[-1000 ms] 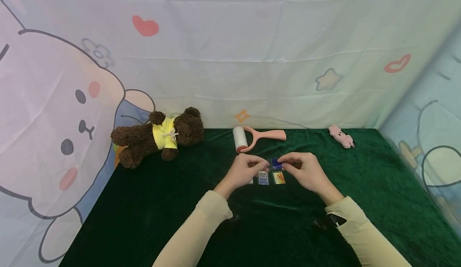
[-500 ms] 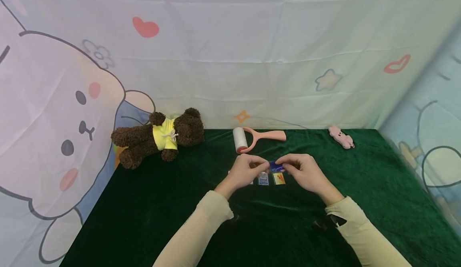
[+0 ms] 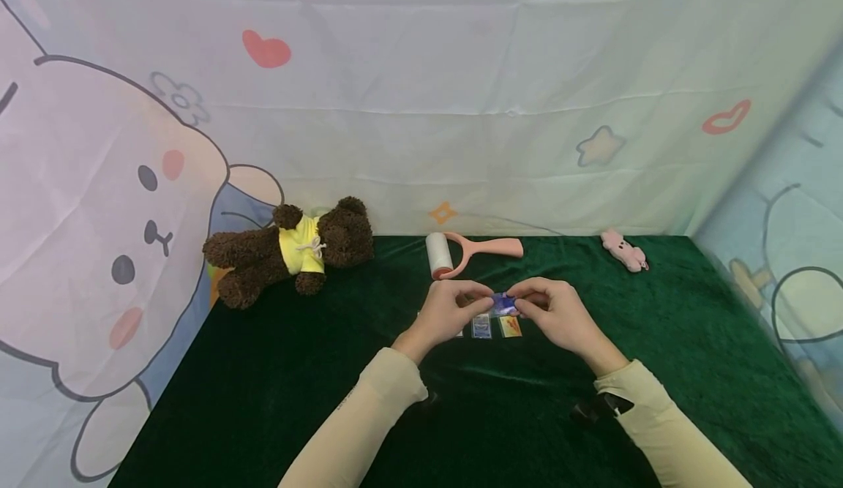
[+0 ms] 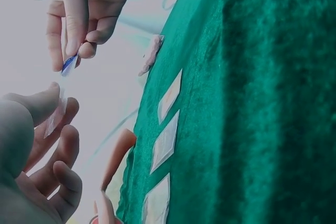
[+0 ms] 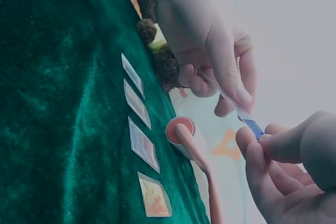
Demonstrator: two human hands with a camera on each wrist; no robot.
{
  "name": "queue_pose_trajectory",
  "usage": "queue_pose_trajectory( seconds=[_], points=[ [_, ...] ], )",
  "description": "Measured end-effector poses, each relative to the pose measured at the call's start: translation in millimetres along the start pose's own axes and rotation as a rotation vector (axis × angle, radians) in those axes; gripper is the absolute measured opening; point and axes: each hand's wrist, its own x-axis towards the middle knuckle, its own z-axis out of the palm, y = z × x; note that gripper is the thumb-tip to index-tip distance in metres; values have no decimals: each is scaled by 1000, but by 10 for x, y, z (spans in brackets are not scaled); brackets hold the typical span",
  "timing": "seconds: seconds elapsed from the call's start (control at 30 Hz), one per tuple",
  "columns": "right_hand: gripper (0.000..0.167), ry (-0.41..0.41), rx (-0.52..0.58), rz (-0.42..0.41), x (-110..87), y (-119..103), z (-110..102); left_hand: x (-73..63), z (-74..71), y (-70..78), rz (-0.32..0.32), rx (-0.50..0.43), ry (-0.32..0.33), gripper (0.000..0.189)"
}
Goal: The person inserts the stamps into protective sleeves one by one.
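Observation:
Above the table, my left hand (image 3: 451, 312) pinches a clear plastic sleeve (image 4: 54, 119) between thumb and fingers. My right hand (image 3: 552, 311) pinches a small blue card (image 3: 505, 304) by its right side. In the right wrist view the card's blue part (image 5: 254, 127) lies in line with the sleeve, right at its end, between the two hands. Below them several small sleeved cards lie in a row on the green cloth, among them a yellow-orange card (image 3: 510, 325) and a blue-grey card (image 3: 481, 325). In the head view my left hand partly covers the row's left end.
A pink lint roller (image 3: 490, 246) with a white roll lies behind the hands. At the back left is a brown teddy bear (image 3: 296, 250) in a yellow top, at the back right a small pink plush toy (image 3: 624, 250). A printed curtain (image 3: 421, 144) hangs behind the table.
The blue card has come between the two hands, and my left fingertips now meet its left side. It shows brighter and more tilted now. Both arms have barely moved.

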Motion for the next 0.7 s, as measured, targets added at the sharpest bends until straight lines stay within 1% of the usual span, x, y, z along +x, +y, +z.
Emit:
queue_pose_trajectory(
  seconds=[0.1,0.3,0.43,0.7],
  points=[
    [16,-3,13,10,1,2,1,-8,-15,11,19,36,-19,26],
    [16,-6,24,23,5,-8,3,-22,-51,36,60,129,-74,43],
    [17,-17,48,31,5,-10,11,-30,-57,33,69,177,-89,44],
    [19,-37,64,13,7,-14,8,-36,-59,45,21,201,-116,43]
  ],
)
